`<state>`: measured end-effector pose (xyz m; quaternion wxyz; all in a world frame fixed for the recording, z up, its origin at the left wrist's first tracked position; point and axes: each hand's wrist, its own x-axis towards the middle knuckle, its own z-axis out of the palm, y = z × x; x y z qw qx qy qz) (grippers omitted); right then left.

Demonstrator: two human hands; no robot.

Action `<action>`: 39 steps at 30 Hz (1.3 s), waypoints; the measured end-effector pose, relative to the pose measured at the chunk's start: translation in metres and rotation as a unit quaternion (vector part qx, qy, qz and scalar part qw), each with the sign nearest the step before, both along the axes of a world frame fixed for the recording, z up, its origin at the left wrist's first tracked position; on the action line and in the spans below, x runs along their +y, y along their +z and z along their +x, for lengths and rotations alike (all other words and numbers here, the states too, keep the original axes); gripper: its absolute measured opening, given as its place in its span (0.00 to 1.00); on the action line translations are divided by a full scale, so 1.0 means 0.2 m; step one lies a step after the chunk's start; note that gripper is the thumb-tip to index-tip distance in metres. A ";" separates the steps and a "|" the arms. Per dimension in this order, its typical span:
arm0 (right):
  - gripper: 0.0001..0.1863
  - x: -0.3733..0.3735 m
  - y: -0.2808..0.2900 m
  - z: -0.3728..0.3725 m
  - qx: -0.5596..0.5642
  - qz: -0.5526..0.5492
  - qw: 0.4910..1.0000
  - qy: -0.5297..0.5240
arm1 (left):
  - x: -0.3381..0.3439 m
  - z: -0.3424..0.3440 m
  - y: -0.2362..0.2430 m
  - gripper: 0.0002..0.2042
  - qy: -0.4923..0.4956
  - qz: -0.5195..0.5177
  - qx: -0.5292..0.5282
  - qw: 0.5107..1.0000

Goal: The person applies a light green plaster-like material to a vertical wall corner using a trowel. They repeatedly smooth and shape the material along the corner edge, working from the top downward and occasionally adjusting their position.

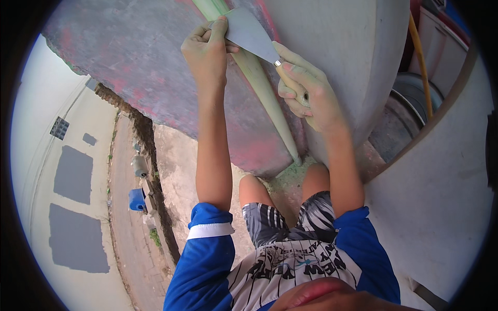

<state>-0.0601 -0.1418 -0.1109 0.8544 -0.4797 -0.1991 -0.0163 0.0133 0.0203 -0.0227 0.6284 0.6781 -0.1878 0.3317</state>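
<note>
My right hand (311,93) is wrapped round the light wooden handle of a putty knife (251,36). Its wide metal blade points up and to the left. At the blade's left corner, the thumb and curled fingers of my left hand (207,46) pinch the metal edge; some of those fingertips are hidden. Pale greenish dust coats both hands. Behind the blade a pale green rounded strip (264,98) runs down along the wall, narrowing toward my knees.
A grey wall with pinkish patches (155,78) slopes at the left, and a smooth grey curved surface (337,31) rises at the right. Beyond it are a round metal basin (399,124) and a yellow pole (420,62). A lane with a blue container (137,199) lies far left, below.
</note>
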 end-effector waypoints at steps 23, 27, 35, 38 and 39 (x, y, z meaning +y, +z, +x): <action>0.29 0.13 0.10 -0.08 -0.022 0.026 0.996 -0.077 | 0.03 -0.01 0.13 0.16 0.037 0.047 -0.024 0.998; 0.29 0.14 0.25 0.00 -0.073 -0.010 0.995 -0.074 | 0.08 0.09 0.31 0.18 0.075 0.046 -0.072 0.993; 0.24 0.24 -0.73 -0.12 0.131 -0.035 0.991 0.002 | 0.33 -0.15 -0.41 0.13 0.197 0.167 0.069 0.963; 0.22 0.27 -1.64 -0.32 0.266 -0.172 0.940 -0.130 | 0.31 -0.29 -0.73 0.12 0.213 0.207 0.091 0.950; 0.20 0.30 -1.73 -0.46 0.317 -0.171 0.931 -0.065 | 0.33 -0.37 -0.80 0.12 0.190 0.214 0.136 0.949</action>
